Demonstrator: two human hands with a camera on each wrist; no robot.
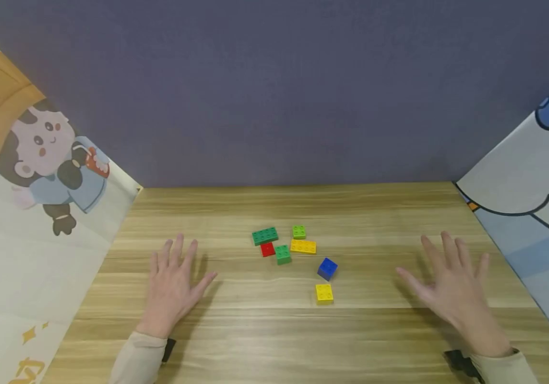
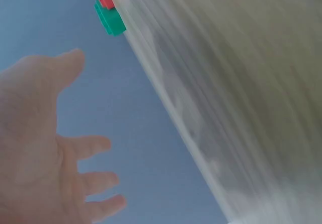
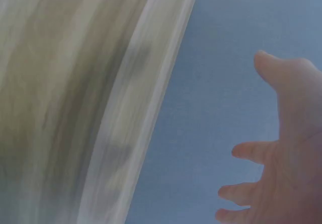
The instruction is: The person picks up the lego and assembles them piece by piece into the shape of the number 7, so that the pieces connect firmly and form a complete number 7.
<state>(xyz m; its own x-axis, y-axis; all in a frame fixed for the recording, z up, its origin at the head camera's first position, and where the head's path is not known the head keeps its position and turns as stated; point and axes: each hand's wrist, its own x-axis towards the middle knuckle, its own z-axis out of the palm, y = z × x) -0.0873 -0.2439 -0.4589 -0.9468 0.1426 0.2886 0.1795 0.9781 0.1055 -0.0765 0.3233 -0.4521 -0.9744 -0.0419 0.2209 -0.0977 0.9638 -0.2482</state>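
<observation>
Wooden table (image 1: 265,341), far edge at twelve. Left hand (image 1: 171,290) near nine o'clock, right hand (image 1: 454,293) near three; I see both spread wide, empty. Seven toy bricks (image 1: 282,254) between, mid-table: long dark green brick (image 1: 265,236) towards ten, small red brick (image 1: 267,249) at its six.

blue brick (image 1: 327,269), wood-grained table (image 1: 236,341)

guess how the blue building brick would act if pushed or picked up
The blue building brick would probably be stiff, given its crisp edges and studded top. Its flat sides suggest it would slide across the wood-grain tabletop rather than roll. It is likely light to lift, looking much smaller than the left hand.
</observation>
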